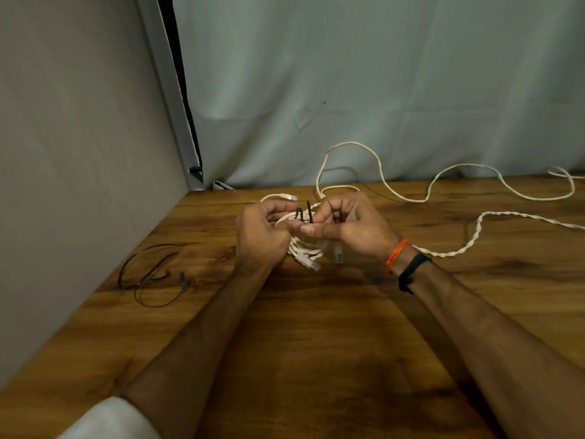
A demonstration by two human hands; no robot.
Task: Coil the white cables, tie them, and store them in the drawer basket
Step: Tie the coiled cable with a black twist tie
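Between both hands' fingers (311, 229), coiled cable (308, 248).

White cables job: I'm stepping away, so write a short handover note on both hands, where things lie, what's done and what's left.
Left hand: grips the coiled bundle of white cables above the wooden table.
Right hand: pinches the thin black tie at the bundle's top.
Done: one bundle coiled; its tie not yet closed.
Left: finish the tie; coil the long loose white cable trailing along the table's right. Spare black ties lie to the left. The drawer basket is out of view.
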